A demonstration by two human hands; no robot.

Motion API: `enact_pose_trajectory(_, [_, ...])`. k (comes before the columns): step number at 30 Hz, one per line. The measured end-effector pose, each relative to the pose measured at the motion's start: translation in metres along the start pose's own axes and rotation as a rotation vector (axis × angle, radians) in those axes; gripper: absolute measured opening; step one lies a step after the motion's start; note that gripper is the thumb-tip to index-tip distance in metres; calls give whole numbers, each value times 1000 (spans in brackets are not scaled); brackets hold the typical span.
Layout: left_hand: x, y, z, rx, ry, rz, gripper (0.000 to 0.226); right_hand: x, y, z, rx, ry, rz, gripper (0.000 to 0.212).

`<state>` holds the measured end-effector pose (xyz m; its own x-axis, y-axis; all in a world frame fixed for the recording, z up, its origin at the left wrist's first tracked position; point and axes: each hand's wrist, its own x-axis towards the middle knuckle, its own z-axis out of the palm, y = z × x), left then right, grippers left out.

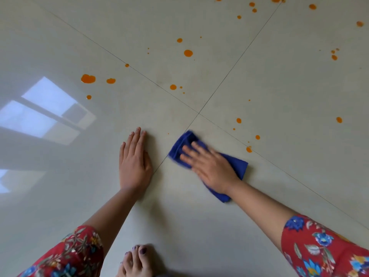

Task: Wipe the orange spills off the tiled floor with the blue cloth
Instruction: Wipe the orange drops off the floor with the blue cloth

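Flatly, both hands lie open: right hand (209, 166) (fingers spread) pressing blue cloth (237, 164), left hand (134, 159) on floor (279, 86).

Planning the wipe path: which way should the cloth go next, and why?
Probably slide the right hand and blue cloth right and slightly forward to the nearest orange drop. The tile under the cloth looks clean; the left hand just braces.

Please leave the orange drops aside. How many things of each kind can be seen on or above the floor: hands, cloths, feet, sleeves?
Hands: 2, left hand and right hand
Blue cloth: 1
Bare foot: 1
Floral sleeves: 2, left sleeve and right sleeve
Total: 6
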<state>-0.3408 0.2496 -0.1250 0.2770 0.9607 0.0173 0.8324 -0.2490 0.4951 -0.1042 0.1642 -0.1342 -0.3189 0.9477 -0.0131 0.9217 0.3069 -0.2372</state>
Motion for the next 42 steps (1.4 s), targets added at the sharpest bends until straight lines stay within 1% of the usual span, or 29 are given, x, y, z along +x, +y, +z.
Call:
enact_pose_trajectory(2, [0, -1, 0, 15, -24, 16, 58, 29, 8, -5, 29, 88, 303, 48])
enact_pose_trajectory(3, [0, -2, 0, 23, -28, 22, 58, 48, 5, -7, 43, 115, 386, 48])
enact_pose_trajectory(4, [0, -3, 0, 33, -29, 26, 58, 67, -4, -7, 58, 124, 410, 48])
enact_pose_trajectory(5, [0, -3, 1, 37, -27, 27, 58, 82, -14, -5, 65, 124, 391, 49])
enact_pose_trajectory(7, [0, -1, 2, 23, -18, 9, 58, 94, -37, 2, 20, 121, 266, 49])
enact_pose_trajectory(10, [1, 0, -2, -10, -31, 3, 60, 59, -50, 6, -12, 34, 59, 48])
enact_pose_trajectory(12, [-1, -1, -3, 7, -83, 71, 62, 25, -33, 2, -7, 24, 36, 48])
enact_pose_trajectory(13, [-1, -1, -3, 28, -106, 115, 63, 15, -17, 0, -13, 41, 87, 48])
enact_pose_trajectory(14, [-2, 0, -2, 46, -119, 142, 62, 11, 1, -3, -13, 60, 181, 48])
enact_pose_trajectory(16, [-1, 0, -2, 62, -128, 152, 61, 21, 25, -9, -2, 114, 435, 49])
enact_pose_trajectory(17, [-1, 1, -1, 64, -122, 147, 61, 31, 24, -11, 4, 138, 519, 50])
enact_pose_trajectory(18, [-1, 2, -1, 63, -111, 138, 60, 39, 16, -11, 10, 155, 551, 51])
enact_pose_trajectory(19, [0, 4, 0, 55, -99, 129, 60, 43, 5, -8, 5, 159, 527, 52])
enact_pose_trajectory(20, [2, 9, 3, 34, -94, 121, 59, 38, -8, -4, -12, 139, 444, 52])
enact_pose_trajectory(22, [11, 24, 9, -17, -105, 131, 59, 5, -25, 1, -36, 54, 201, 51])
enact_pose_trajectory(24, [22, 41, 16, -43, -146, 182, 60, -36, -18, -2, -20, -9, 57, 49])
enact_pose_trajectory(25, [27, 46, 19, -40, -169, 217, 60, -51, -8, -3, -5, 8, 69, 48])
enact_pose_trajectory(26, [30, 49, 23, -23, -191, 253, 60, -59, 2, -4, 18, 44, 146, 47])
enact_pose_trajectory(29, [30, 53, 36, 110, -229, 325, 57, -45, 27, -8, 51, 156, 521, 47])
enact_pose_trajectory(30, [29, 52, 38, 141, -225, 319, 57, -34, 25, -9, 58, 183, 581, 47])
enact_pose_trajectory(31, [28, 52, 39, 150, -221, 305, 56, -27, 20, -8, 57, 200, 576, 47])
enact_pose_trajectory(32, [28, 53, 40, 147, -225, 297, 56, -27, 15, -7, 50, 186, 505, 47])
enact_pose_trajectory(35, [28, 54, 38, 153, -231, 298, 56, -68, 12, -7, -3, 36, 153, 48])
enact_pose_trajectory(36, [28, 53, 38, 158, -231, 297, 56, -85, 21, -11, -5, 26, 107, 48])
enact_pose_trajectory(37, [28, 53, 38, 164, -232, 301, 56, -99, 32, -13, 2, 52, 151, 49])
enact_pose_trajectory(38, [28, 54, 38, 166, -231, 303, 56, -107, 44, -15, 18, 99, 274, 49])
enact_pose_trajectory(40, [28, 54, 39, 164, -226, 303, 56, -101, 64, -18, 59, 218, 630, 48])
enact_pose_trajectory(41, [29, 54, 39, 163, -226, 301, 56, -87, 66, -17, 68, 263, 755, 48])
enact_pose_trajectory(42, [28, 54, 40, 163, -227, 299, 56, -72, 62, -17, 75, 291, 808, 49])
